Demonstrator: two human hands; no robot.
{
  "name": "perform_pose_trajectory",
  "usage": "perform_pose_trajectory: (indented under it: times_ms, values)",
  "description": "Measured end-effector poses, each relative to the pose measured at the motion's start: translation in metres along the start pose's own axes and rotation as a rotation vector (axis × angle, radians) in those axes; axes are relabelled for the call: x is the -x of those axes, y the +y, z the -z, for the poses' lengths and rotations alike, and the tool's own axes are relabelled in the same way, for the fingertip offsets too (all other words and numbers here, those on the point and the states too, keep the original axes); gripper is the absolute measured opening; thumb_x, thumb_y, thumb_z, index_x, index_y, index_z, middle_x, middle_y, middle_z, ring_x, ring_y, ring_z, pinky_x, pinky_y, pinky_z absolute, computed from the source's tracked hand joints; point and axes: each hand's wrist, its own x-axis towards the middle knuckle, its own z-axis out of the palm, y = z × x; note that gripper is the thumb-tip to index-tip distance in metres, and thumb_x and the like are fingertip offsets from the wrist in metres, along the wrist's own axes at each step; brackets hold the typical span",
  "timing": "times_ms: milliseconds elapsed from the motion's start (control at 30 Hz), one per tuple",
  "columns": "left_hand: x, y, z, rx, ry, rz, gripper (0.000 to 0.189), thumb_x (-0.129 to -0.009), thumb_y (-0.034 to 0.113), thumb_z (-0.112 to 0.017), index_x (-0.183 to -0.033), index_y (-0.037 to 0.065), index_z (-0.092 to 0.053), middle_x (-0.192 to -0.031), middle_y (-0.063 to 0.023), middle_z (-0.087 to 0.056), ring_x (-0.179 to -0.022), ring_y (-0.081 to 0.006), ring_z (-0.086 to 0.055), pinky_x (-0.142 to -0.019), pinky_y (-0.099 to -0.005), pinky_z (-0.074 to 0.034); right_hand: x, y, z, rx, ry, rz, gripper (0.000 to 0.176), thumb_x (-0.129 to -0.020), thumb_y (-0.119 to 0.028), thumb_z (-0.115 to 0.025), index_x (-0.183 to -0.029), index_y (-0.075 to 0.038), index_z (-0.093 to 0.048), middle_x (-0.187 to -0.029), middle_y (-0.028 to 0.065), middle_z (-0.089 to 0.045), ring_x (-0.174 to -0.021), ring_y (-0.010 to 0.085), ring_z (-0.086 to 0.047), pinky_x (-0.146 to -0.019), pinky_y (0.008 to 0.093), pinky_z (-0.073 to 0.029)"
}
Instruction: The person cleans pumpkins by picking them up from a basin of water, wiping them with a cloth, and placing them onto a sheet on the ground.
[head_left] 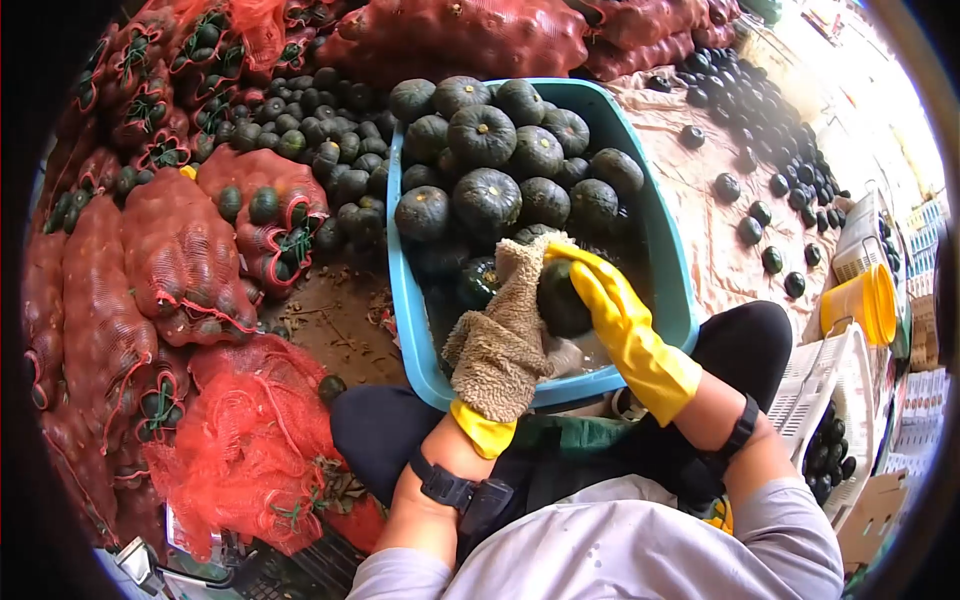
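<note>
A dark green kabocha squash (563,298) is between my two hands, over the near part of a blue plastic tub (402,300). My right hand (622,325), in a yellow rubber glove, curves its fingers over the top and right side of the squash. On the left, a brown terry towel (500,345) covers my left hand (497,375) and lies against the squash. A yellow glove cuff shows below the towel; the left fingers are hidden. Many wet squashes (487,198) are heaped at the tub's far end, with dark water below.
Red mesh sacks (185,250) of squashes crowd the left and back. Loose squashes (330,130) pile left of the tub; others (750,230) lie on a pale sheet at right. A yellow bucket (860,305) and white crate (820,390) stand right. Crumpled red netting (260,440) lies at front left.
</note>
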Motion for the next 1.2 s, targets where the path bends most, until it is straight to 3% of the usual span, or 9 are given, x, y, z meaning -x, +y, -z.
perform_pose_trajectory:
  times_ms: [67, 167, 300, 567, 767, 867, 1033, 1133, 1200]
  values:
    - [0.011, 0.014, -0.019, -0.290, 0.269, 0.104, 0.053, -0.111, 0.046, -0.054, -0.149, 0.010, -0.057, -0.148, -0.0159, -0.061, -0.140, -0.0269, -0.058, -0.121, -0.0409, -0.045, -0.001, -0.005, -0.016, 0.442, 0.140, -0.011, 0.042, -0.104, -0.012, -0.068, -0.144, -0.005, -0.063, -0.144, 0.0177, -0.064, -0.134, 0.0320, -0.061, -0.116, 0.0412, -0.046]
    - [0.025, 0.035, 0.001, -1.821, -0.177, -0.898, 0.051, -0.088, 0.011, -0.076, -0.137, 0.007, -0.061, -0.134, -0.0206, -0.064, -0.128, -0.0372, -0.063, -0.112, -0.0431, -0.050, 0.018, -0.005, -0.031, 0.488, 0.178, 0.171, 0.053, -0.090, -0.013, -0.084, -0.139, -0.008, -0.067, -0.139, 0.0194, -0.066, -0.132, 0.0343, -0.060, -0.115, 0.0443, -0.047]
    - [0.040, 0.024, 0.004, -1.522, -0.047, -0.826, 0.048, -0.088, 0.014, -0.083, -0.132, 0.007, -0.066, -0.134, -0.0122, -0.070, -0.121, -0.0281, -0.070, -0.108, -0.0394, -0.055, 0.008, 0.001, -0.026, -0.682, 0.277, -0.433, 0.045, -0.103, -0.018, -0.074, -0.147, -0.012, -0.064, -0.142, 0.0072, -0.063, -0.126, 0.0185, -0.060, -0.114, 0.0350, -0.045]
    - [0.049, 0.038, 0.001, -1.447, -0.001, -0.917, 0.077, -0.075, 0.023, -0.096, -0.142, 0.008, -0.059, -0.135, -0.0131, -0.071, -0.122, -0.0281, -0.072, -0.110, -0.0399, -0.056, 0.000, -0.017, 0.001, 0.490, -0.140, -0.003, 0.084, -0.082, -0.014, -0.089, -0.157, -0.017, -0.051, -0.141, 0.0212, -0.061, -0.137, 0.0416, -0.058, -0.118, 0.0454, -0.046]
    - [0.017, 0.026, 0.010, -1.922, -0.096, -0.882, 0.044, -0.100, 0.020, -0.072, -0.141, 0.008, -0.060, -0.139, -0.0111, -0.067, -0.128, -0.0237, -0.066, -0.114, -0.0427, -0.051, 0.006, 0.024, -0.035, -0.508, 0.251, -0.490, 0.076, -0.094, -0.036, -0.085, -0.156, -0.008, -0.050, -0.144, 0.0131, -0.063, -0.133, 0.0245, -0.060, -0.116, 0.0393, -0.047]
    - [0.005, 0.002, -0.008, 0.146, 0.193, -0.258, 0.061, -0.079, 0.025, -0.087, -0.132, 0.008, -0.062, -0.131, -0.0173, -0.067, -0.119, -0.0341, -0.068, -0.108, -0.0434, -0.053, -0.006, 0.029, -0.005, 0.546, 0.055, -0.235, 0.087, -0.087, -0.029, -0.089, -0.159, -0.008, -0.044, -0.140, 0.0230, -0.062, -0.133, 0.0411, -0.059, -0.117, 0.0476, -0.046]
    - [0.027, 0.036, 0.006, -1.210, -0.011, -0.652, 0.053, -0.085, 0.026, -0.082, -0.132, 0.010, -0.062, -0.130, -0.0149, -0.068, -0.117, -0.0314, -0.069, -0.106, -0.0435, -0.055, 0.002, -0.026, -0.008, -0.044, -0.099, -0.389, 0.080, -0.093, -0.028, -0.085, -0.160, -0.014, -0.045, -0.146, 0.0197, -0.060, -0.133, 0.0350, -0.060, -0.116, 0.0450, -0.046]
    - [0.018, 0.014, 0.016, -1.111, 0.054, -0.660, 0.048, -0.089, 0.026, -0.079, -0.131, 0.010, -0.062, -0.129, -0.0135, -0.068, -0.116, -0.0299, -0.069, -0.105, -0.0436, -0.056, 0.007, 0.009, -0.038, -0.763, 0.275, -0.690, 0.076, -0.099, -0.039, -0.080, -0.161, -0.013, -0.044, -0.148, 0.0138, -0.060, -0.134, 0.0269, -0.061, -0.109, 0.0406, -0.052]
    - [0.025, 0.009, 0.012, -1.142, 0.091, -0.677, 0.045, -0.091, 0.026, -0.077, -0.131, 0.011, -0.062, -0.129, -0.0126, -0.069, -0.116, -0.0288, -0.069, -0.104, -0.0437, -0.056, 0.013, 0.048, -0.019, -0.126, 0.114, -0.389, 0.078, -0.092, -0.029, -0.086, -0.160, -0.015, -0.049, -0.149, 0.0174, -0.060, -0.131, 0.0291, -0.063, -0.107, 0.0413, -0.055]
